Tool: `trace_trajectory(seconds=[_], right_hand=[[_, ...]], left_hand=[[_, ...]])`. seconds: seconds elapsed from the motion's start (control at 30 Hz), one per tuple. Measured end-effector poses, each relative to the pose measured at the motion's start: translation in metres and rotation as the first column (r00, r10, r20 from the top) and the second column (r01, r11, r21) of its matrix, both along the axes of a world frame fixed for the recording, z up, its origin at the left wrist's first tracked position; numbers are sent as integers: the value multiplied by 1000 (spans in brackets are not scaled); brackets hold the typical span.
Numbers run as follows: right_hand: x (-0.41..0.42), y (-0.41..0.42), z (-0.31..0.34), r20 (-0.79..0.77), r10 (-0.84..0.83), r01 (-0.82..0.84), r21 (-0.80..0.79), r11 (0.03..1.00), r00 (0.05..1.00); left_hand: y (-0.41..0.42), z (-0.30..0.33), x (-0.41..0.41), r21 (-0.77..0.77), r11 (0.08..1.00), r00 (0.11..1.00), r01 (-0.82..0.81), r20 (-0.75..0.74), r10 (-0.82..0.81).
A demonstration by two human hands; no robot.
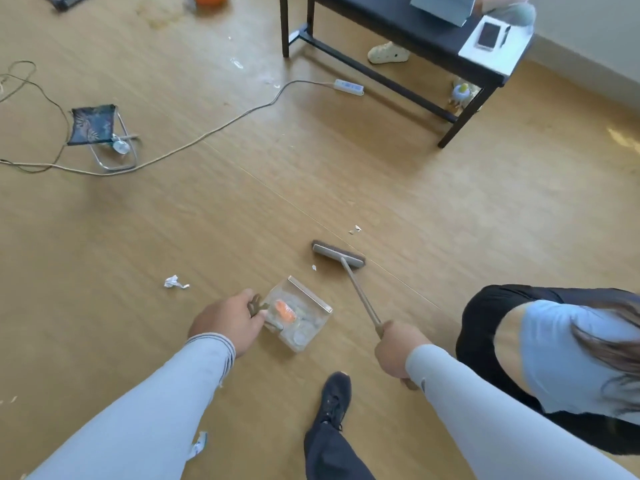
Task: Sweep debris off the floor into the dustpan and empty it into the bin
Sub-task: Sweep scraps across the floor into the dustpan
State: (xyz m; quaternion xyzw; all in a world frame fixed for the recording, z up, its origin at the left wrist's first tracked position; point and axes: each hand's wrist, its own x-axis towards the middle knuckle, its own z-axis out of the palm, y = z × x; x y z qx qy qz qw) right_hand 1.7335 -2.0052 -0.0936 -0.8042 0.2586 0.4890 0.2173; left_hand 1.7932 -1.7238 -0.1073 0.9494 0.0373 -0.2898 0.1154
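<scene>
- The left hand (pixel 227 322) gripped the brown handle (pixel 257 306) of a clear dustpan (pixel 301 315), fingers curled round it, and the pan sat on the wooden floor (pixel 242 209) just ahead of the person's dark shoe (pixel 334 398).
- Inside the dustpan lay an orange scrap (pixel 285 311) among pale, see-through litter.
- The right hand (pixel 398 351) was closed round the end of the broom's thin stick (pixel 362 294); the broom head (pixel 338 254) rested on the floor just beyond the pan's open edge.
- A tiny white fleck (pixel 314 267) lay between broom head and dustpan, and two small paper bits (pixel 355 230) lay just beyond the brush.
- A crumpled white paper (pixel 175 282) sat on the floor to the left of the dustpan, apart from it.
- Farther off, a black bench (pixel 433 36) carried a phone (pixel 488 35), and a white power strip (pixel 349 87) with its cord (pixel 214 131) lay on the floor before it.
- A second person in a light blue top (pixel 561 355) crouched at the right.
</scene>
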Motion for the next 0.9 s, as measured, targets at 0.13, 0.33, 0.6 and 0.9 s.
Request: trace_trajectory(seconds=[0.13, 0.33, 0.6, 0.9], right_hand=[[-15, 3, 16, -108, 307, -307, 13, 952, 946], [-10, -93, 76, -22, -41, 43, 87, 995, 999], [-12, -11, 31, -47, 138, -139, -21, 990, 989], [-15, -58, 102, -206, -186, 218, 147, 965, 961]], left_hand=[[-1, -1, 9, -4, 1000, 1000, -16, 1, 16], [2, 0, 5, -18, 1000, 1000, -17, 14, 18], [7, 3, -3, -15, 1000, 999, -6, 36, 6], [18, 5, -10, -52, 998, 999, 37, 1, -37]])
